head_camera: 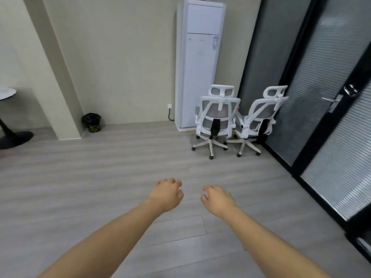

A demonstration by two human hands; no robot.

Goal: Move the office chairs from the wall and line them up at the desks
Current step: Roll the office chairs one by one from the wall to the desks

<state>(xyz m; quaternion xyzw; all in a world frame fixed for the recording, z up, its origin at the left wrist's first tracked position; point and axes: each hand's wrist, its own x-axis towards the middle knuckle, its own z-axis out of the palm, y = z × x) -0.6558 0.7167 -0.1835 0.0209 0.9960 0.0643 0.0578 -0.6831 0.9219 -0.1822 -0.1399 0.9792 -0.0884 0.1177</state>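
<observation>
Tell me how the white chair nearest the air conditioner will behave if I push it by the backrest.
The left office chair will probably roll easily: it stands on a five-star caster base on smooth plank floor. It may swivel rather than track straight. Pushed high at the headrest, it could tip slightly; the mesh back likely flexes.

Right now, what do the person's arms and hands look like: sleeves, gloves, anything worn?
Both forearms are bare to the frame edge, with no sleeves in view. The left hand and right hand wear no gloves, rings or watch that the head view shows. A tiny dark mark by the right forearm is unclear.
</observation>
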